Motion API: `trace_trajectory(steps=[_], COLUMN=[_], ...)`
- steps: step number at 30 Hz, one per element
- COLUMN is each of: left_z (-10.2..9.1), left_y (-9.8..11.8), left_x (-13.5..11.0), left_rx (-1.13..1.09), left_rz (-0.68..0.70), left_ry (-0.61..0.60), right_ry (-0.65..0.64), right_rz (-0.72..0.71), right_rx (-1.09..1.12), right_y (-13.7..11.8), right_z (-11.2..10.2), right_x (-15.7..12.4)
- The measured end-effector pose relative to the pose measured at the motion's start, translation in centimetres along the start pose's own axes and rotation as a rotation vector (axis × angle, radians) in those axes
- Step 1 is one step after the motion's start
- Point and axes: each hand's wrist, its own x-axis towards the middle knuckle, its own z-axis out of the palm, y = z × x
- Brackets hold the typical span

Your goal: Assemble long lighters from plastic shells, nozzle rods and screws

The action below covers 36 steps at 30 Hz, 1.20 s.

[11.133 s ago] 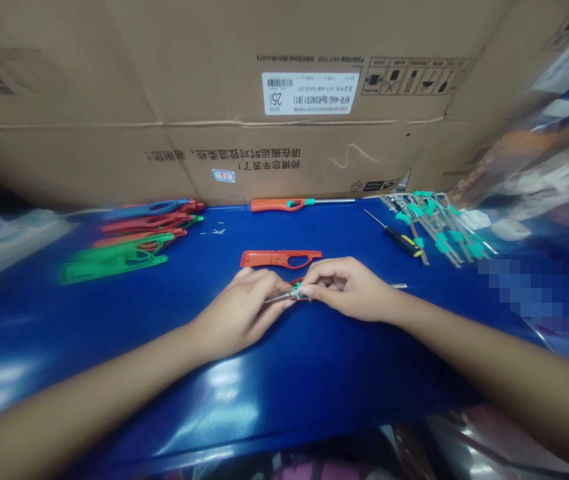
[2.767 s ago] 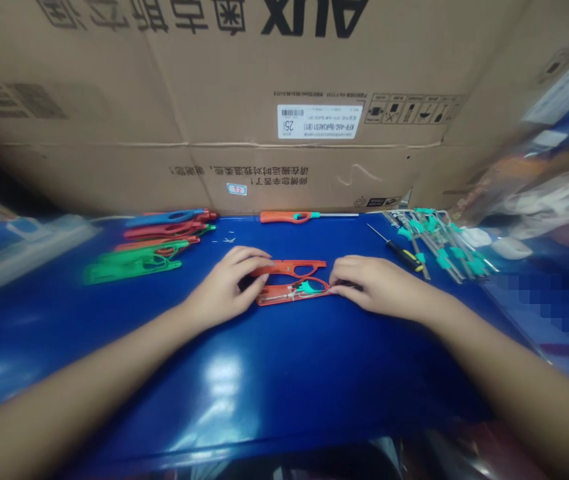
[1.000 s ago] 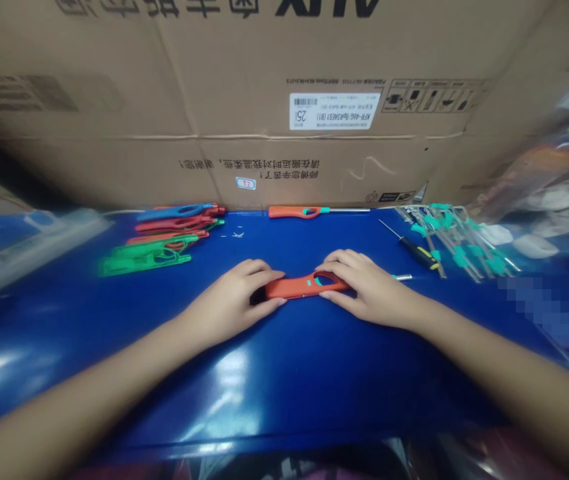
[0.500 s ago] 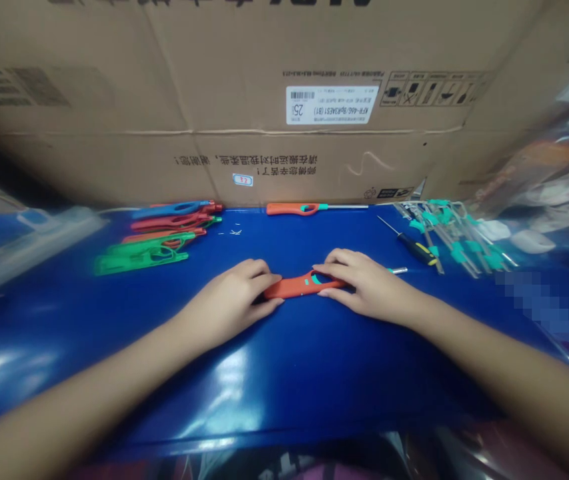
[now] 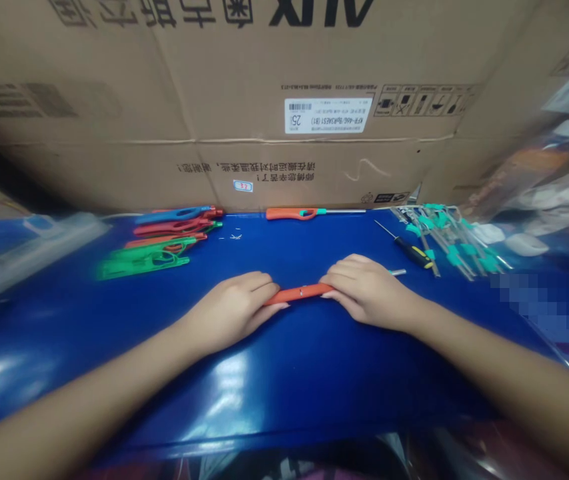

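Between my two hands is an orange gas lighter (image 5: 300, 293), turned so that its narrow edge faces me. My left hand (image 5: 237, 303) grips its handle end, thumb below and fingers above. Around the trigger end, my right hand (image 5: 367, 290) is closed, hiding the trigger opening. A short piece of the metal tube shows beyond the right hand's knuckles. Farther back, against the carton, lies another orange lighter (image 5: 289, 214) with a teal trigger and a long metal tube.
Blue, red, orange and green lighter shells (image 5: 147, 257) lie at the back left. At the back right are a black and yellow screwdriver (image 5: 414, 253) and several metal tubes with teal parts (image 5: 457, 247). A large cardboard carton (image 5: 244, 93) stands behind the blue table (image 5: 284, 393).
Both hands have rolled the lighter, so its broad side with the trigger opening has turned out of sight and its edge shows. The camera view has tipped up slightly.
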Motion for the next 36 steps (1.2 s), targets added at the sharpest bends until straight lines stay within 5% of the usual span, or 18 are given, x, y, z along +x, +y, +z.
trace_trajectory(steps=[11,19,27,30,36], left_z=[0.0,-0.3,0.3,0.1,-0.4], left_y=[-0.6,-0.2,2.2,2.5,2.7], left_x=[0.1,0.1,1.4,1.4,0.3], left_rx=[-0.058,-0.174,-1.374,-1.370,-0.716], left_rz=[-0.035,-0.088,-0.752,-0.694,-0.285], left_ry=[0.042,0.053,-0.103,-0.114,-0.050], right_ry=[0.019,0.046,0.016,0.029,0.032], right_rz=[0.155,0.142,0.021,-0.008,-0.079], right_rx=[0.097,0.062,0.096,0.104,0.155], right_y=[0.6,0.5,-0.4,-0.9,-1.6], right_z=[-1.3,-1.3,-1.0,-0.7,-0.9], right_x=[0.2,0.0,0.5,0.6,0.6])
